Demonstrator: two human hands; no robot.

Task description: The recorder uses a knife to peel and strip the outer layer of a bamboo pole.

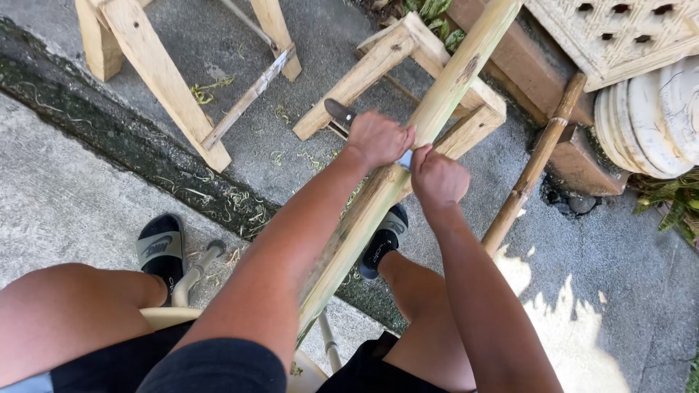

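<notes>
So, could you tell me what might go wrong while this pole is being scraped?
The blade lies across the bamboo pole with both hands close together: left hand, right hand. A slip could probably cut fingers. The pole only rests on the wooden stand, so it might roll. Shavings by the sandal could be slippery.

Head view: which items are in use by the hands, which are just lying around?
In use:
- green bamboo pole, across the lap
- blade with dark handle, gripped by left hand and right hand
- wooden stand under the pole

Lying about:
- brown bamboo stick
- second wooden stand
- round stone discs
- green shavings
</notes>
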